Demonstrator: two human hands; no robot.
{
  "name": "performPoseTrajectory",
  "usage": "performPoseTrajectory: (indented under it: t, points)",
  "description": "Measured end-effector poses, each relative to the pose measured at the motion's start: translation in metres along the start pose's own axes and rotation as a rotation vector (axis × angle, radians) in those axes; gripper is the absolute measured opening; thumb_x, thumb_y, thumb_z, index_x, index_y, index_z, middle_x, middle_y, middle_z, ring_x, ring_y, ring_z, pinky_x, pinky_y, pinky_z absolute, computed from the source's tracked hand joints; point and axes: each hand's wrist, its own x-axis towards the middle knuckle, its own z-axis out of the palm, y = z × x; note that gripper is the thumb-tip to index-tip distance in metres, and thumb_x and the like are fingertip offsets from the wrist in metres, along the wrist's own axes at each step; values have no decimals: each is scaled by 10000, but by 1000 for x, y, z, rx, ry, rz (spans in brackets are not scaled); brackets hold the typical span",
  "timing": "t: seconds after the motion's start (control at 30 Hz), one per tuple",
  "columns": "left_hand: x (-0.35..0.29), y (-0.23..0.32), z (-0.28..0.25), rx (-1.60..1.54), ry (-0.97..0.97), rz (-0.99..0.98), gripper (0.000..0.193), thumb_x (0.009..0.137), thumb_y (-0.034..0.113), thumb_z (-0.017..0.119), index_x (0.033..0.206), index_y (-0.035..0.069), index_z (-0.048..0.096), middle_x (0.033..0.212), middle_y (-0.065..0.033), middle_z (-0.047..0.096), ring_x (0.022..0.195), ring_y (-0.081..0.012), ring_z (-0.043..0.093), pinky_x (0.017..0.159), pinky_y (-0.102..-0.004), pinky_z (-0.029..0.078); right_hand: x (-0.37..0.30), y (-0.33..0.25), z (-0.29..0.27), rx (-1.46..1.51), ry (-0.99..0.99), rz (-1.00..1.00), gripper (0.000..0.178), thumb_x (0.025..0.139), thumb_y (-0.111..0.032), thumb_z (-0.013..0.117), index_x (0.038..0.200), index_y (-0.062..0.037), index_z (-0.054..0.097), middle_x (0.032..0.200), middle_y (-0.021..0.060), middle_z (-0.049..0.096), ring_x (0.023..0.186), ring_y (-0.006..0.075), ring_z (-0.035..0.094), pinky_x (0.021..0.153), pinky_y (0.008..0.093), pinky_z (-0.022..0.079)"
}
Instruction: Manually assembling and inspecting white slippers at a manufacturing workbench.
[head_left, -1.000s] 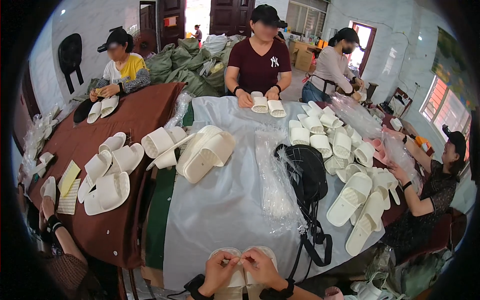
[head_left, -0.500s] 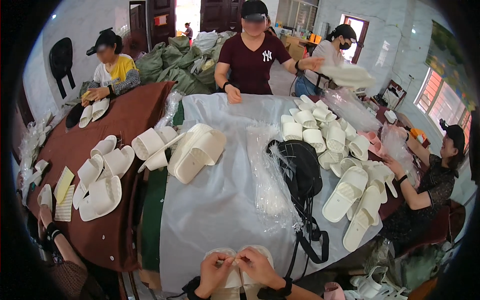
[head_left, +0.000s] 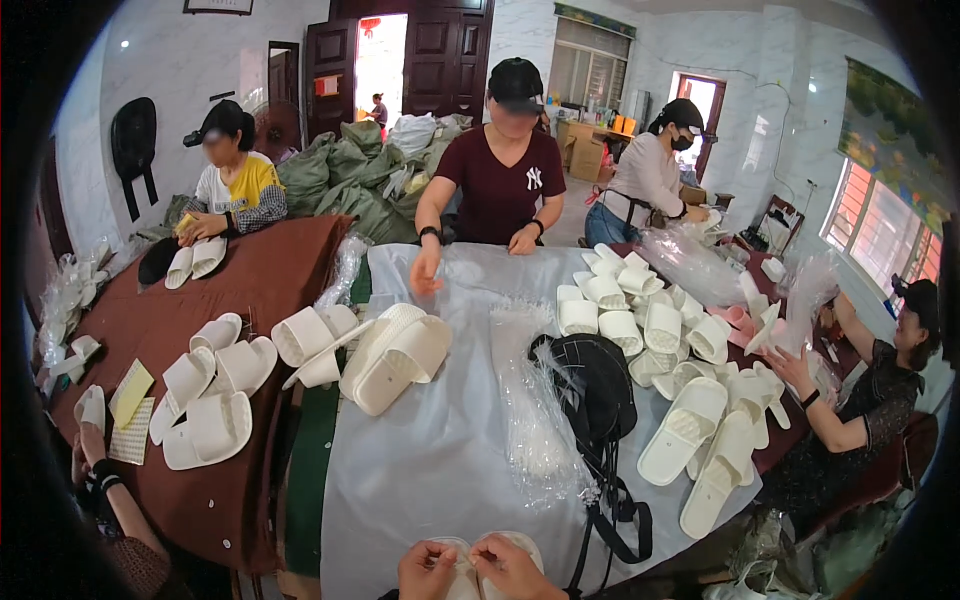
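Head cam's the only view I've got, so here goes. Both my hands are at the bottom, left hand and right hand, thumbs and forefingers pinched up close together. Can't tell if there's something tiny between the tips. The pair of white slippers sits right under my hands, at the near end of the grey-covered surface.

Stuff that could go sideways, imo: anything small in that pinch could slip and vanish if my fingertips lose it. The slippers could get nudged out of line if a wrist bumps them. Just right of my right hand there's a loose black strap from the backpack, and a sleeve or wrist could snag it. Clear plastic bags lie ahead of my right hand, slippery enough to slide if that backpack gets tugged. Further right, the slipper heap looks messy, so pairs could get mixed up.

Writing-wise: pale letter emblem on the dark red shirt straight across from my hands. Some slippers have little insole marks, too small to read. Far left of my left hand, by a yellow sheet, there's a pale sheet with tiny rows, also unreadable.
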Motion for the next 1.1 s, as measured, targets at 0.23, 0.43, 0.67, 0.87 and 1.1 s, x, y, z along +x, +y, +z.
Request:
performPoseTrajectory:
  t: [0.23,0.43,0.67,0.87,1.1]
  points:
    - [-3,0,2,114,-5,24,233,875,239,586,848,8,573,674,-15,545,582,-80,459,522,-239,393,-1,3,0,-30,-6,-70,140,847,-145,555,861,-7,537,744,136,462,680,271,478,634,353,398]
    - [-5,8,3,74,0,-5,206,871,214,585,843,11,573,673,-11,549,606,-63,460,523,-234,396,0,11,2,68,-51,-56,157,865,-169,539,848,-13,547,765,129,491,674,274,481,634,366,402]
    - [0,-8,2,-80,58,-88,207,865,215,591,843,9,577,675,-11,560,610,-71,479,530,-244,406,3,16,4,49,-44,-11,149,871,-158,530,904,-16,561,766,119,509,702,244,526,634,339,419]
    - [-1,3,2,272,15,15,223,861,226,596,845,4,576,671,-54,562,602,-112,497,549,-264,420,1,9,1,-26,-55,11,126,872,-143,527,914,-28,558,793,110,515,709,226,540,630,321,427]
    - [-6,-14,3,-23,47,96,205,856,208,606,842,10,557,674,-36,543,599,-100,473,540,-260,409,-1,9,0,85,-85,-50,111,862,-127,534,910,-29,555,821,118,494,747,262,513,661,331,416]
